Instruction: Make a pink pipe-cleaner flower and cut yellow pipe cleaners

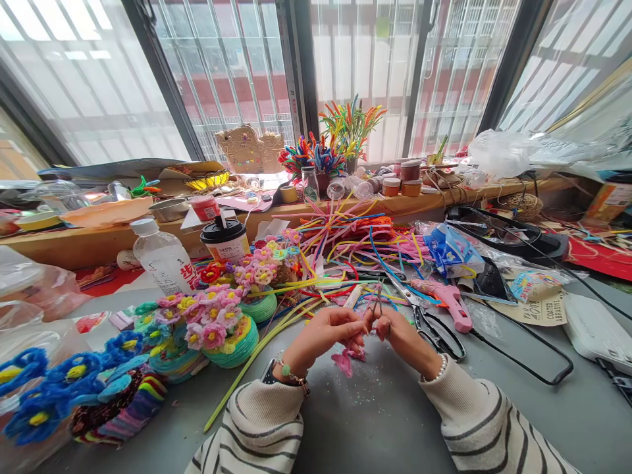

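Over the grey tabletop my left hand (328,336) is closed, its fingertips pinching a pink fuzzy pipe-cleaner piece (345,362) that hangs below them. Close against it, my right hand (399,336) is closed around a pair of small scissors (378,303), whose thin blades point up and away. The fingertips of both hands nearly meet, so where the blades lie against the pink piece is hidden. Tiny fibre scraps (363,388) dot the table beneath. Just right of my right hand lie large black-handled scissors (439,332) and a pink glue gun (454,306).
Pots of pink pipe-cleaner flowers (217,319) and blue ones (74,372) stand at left, near a water bottle (160,253) and a lidded cup (224,240). Loose pipe cleaners (345,240) pile up ahead. A black cord (523,355) loops at right beside a white box (597,329).
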Motion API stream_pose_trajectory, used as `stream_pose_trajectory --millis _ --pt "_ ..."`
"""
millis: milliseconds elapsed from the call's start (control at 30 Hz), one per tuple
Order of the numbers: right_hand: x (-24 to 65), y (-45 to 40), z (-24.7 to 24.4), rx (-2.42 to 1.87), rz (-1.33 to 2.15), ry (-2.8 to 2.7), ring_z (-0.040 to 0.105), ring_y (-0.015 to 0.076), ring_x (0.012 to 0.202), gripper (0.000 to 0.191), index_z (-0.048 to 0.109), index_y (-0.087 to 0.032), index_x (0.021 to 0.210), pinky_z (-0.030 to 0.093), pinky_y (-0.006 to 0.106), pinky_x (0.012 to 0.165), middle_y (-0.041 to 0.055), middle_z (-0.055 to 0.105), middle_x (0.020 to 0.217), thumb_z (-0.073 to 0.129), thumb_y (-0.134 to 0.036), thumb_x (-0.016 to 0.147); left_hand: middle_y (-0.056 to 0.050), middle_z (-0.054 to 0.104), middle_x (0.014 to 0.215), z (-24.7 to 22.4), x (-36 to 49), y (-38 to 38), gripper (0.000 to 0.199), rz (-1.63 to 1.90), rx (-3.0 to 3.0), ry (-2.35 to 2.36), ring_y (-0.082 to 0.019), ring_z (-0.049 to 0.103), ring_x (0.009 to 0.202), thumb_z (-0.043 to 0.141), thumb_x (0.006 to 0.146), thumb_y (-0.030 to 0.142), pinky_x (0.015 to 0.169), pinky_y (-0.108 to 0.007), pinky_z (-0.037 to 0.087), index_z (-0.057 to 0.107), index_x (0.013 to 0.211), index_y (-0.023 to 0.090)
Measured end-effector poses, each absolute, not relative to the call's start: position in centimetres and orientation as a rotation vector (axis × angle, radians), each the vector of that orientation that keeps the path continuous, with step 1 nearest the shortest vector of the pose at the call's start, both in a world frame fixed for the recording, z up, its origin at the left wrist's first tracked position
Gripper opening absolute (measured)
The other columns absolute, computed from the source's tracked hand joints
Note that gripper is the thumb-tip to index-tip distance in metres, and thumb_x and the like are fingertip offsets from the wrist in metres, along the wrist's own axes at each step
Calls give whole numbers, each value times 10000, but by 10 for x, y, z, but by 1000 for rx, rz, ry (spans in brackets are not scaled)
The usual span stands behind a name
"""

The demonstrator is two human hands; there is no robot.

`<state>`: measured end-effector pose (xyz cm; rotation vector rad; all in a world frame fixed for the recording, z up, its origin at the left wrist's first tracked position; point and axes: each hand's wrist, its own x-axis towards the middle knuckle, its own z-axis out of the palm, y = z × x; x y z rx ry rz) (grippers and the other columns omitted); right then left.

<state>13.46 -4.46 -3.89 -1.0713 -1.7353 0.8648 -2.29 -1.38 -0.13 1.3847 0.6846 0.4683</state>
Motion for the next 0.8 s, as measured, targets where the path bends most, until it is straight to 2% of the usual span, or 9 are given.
stream_pose_trajectory --millis 67,233,367,567,800 --pt "135 -44 -40 -1058 864 -1745 454 131 588 679 522 -164 643 366 254 530 27 509 647 122 -711 657 0 563 571 -1 -23 -14 296 495 1378 686 -94 520 519 596 617 396 556 -230 406 544 659 107" --pt "136 -42 -41 -1141 773 -1794 465 121 572 622 515 -159 460 360 266 597 22 498 565 204 -614 749 3 555 574 -3 -23 -12 306 569 1382 734 -82 501 515 592 618 409 532 -212 389 517 635 113" --pt "136 -42 -42 -1103 805 -1780 435 108 538 640 540 -155 488 341 253 548 26 505 583 193 -630 740 3 552 594 -4 -24 -11 303 597 1379 739 -77 492 518 574 636 412 536 -210 382 496 631 120" --pt "135 -43 -40 -1073 1006 -1631 440 131 585 650 502 -163 643 331 237 477 27 493 631 156 -713 662 6 546 586 -2 -24 -12 316 594 1378 736 -78 488 519 581 622 427 537 -208 377 503 636 120" --pt "136 -44 -41 -1119 993 -1745 458 136 631 654 513 -159 617 352 236 498 39 505 667 142 -693 686 0 549 593 -2 -23 -13 314 593 1358 719 -84 490 540 590 617 422 543 -210 385 506 625 119"
